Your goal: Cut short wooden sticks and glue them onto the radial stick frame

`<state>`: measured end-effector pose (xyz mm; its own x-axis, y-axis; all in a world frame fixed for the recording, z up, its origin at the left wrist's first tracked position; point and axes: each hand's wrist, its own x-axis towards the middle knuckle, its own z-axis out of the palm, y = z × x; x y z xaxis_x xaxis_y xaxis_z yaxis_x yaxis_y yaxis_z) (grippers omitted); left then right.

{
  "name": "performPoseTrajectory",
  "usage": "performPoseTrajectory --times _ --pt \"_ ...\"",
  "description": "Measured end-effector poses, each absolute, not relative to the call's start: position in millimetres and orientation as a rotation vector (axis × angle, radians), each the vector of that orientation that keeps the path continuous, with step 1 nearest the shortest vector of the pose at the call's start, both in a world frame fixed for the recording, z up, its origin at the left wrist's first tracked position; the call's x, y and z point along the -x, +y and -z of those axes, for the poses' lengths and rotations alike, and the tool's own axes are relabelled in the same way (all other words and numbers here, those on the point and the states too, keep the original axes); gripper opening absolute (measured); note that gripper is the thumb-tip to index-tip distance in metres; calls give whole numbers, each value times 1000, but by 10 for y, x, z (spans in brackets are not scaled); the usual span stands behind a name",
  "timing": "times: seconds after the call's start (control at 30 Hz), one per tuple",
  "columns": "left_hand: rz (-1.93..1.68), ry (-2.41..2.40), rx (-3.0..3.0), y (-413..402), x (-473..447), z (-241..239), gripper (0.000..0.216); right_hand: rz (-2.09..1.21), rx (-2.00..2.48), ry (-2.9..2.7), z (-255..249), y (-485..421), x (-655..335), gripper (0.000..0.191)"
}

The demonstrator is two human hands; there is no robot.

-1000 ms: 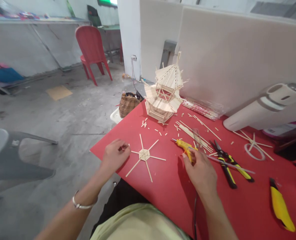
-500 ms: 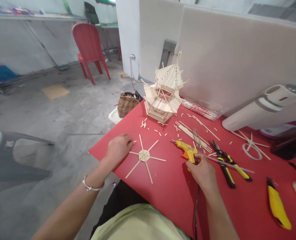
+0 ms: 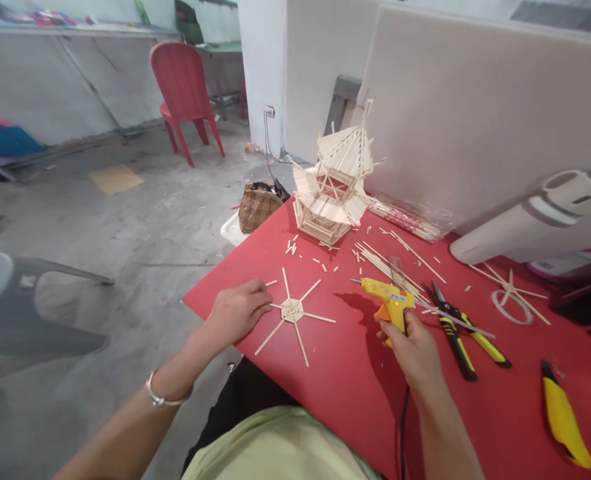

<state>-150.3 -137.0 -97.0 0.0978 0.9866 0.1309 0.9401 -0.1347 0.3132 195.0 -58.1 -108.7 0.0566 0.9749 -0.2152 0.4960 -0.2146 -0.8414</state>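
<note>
A stick pagoda [image 3: 336, 187] stands beyond yellow-handled cutters [image 3: 458, 330].

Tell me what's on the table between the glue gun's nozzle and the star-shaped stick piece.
Nothing: in the head view only bare red table separates the glue gun in the right hand from the star-shaped stick piece.

Stick star [image 3: 292, 311] on desk [image 3: 345, 387], near front-left edge. Left hand [image 3: 236, 311] touching star's left side. Glue gun [image 3: 388, 297] right of star, in right hand [image 3: 415, 350]. Cutters [image 3: 458, 330] right of gun. Stick house [image 3: 336, 183] behind star, loose sticks [image 3: 390, 267] between.
</note>
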Motion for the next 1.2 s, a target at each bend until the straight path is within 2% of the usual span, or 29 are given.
performPoseTrajectory --times 0.13,0.4,0.57,0.7,0.83,1.0,1.1,1.2 --pt "-462 1981 -2209 -1353 1462 1024 31 -1099 1630 -1517 877 -704 -1794 35" --pt "-489 2008 -2188 -1335 1398 1074 33 -788 1625 -1859 407 -849 -1569 17" --pt "-563 1973 -2194 -1342 1345 1089 34 -588 1503 -2068 262 -790 -1469 28" --pt "-680 1930 -2076 -1319 1336 1071 28 -200 1593 -2226 274 -730 -1366 45" --pt "-843 2018 -1802 -1224 1404 990 18 112 1560 -2288 344 -634 -1318 46" --pt "-697 2039 -1838 -1072 1453 861 18 277 1470 -2311 333 -497 -1272 45" --pt "-533 2119 -1846 -997 1452 817 17 294 1433 -2339 305 -455 -1224 46" --pt "-380 2165 -1817 -933 1447 814 14 290 1382 -2397 312 -446 -1174 40"
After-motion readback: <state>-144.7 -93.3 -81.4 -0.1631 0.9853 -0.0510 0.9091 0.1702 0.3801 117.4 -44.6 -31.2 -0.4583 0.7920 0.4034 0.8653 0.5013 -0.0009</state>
